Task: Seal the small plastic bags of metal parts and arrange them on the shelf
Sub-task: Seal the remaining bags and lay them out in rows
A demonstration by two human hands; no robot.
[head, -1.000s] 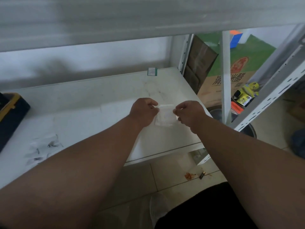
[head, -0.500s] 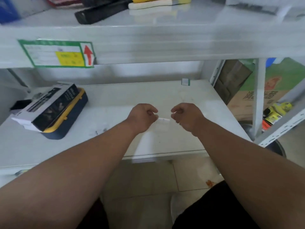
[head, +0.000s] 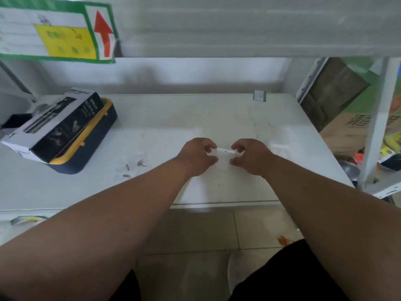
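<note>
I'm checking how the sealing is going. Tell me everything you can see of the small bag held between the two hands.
The small clear plastic bag is thin and nearly see-through, showing mostly as a pale white strip, seen nearly edge-on, between the fists. The left hand pinches its left end, the right hand its right end. It is held level, just above the white shelf board. Its contents and whether the seal is closed are too blurred to tell.

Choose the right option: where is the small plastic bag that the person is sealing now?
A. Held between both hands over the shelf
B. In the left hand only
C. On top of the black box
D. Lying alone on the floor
A: the left hand and the right hand each pinch one end of the small plastic bag above the white shelf.
</note>
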